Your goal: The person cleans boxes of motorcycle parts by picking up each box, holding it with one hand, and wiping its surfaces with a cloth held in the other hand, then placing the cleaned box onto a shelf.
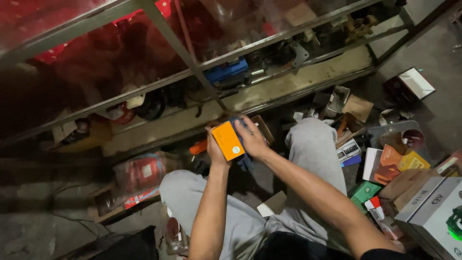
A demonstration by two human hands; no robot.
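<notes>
Near the middle of the frame, the left hand (215, 147) and right hand (251, 139) both grasp a small orange box (227, 140) by its edges; it looks light, stiff cardboard, probably easy to crush.

— What sort of place is shown?

— A cluttered storeroom or small repair workshop is suggested. A metal-framed shelf rack (192, 67) is seen loaded with machine parts, among them a blue device (226, 72).

— And below the rack?

— A bare concrete floor (433, 53) is strewn with small cardboard boxes (385, 163), and a large white carton (433, 212) is set at the right edge.
</notes>
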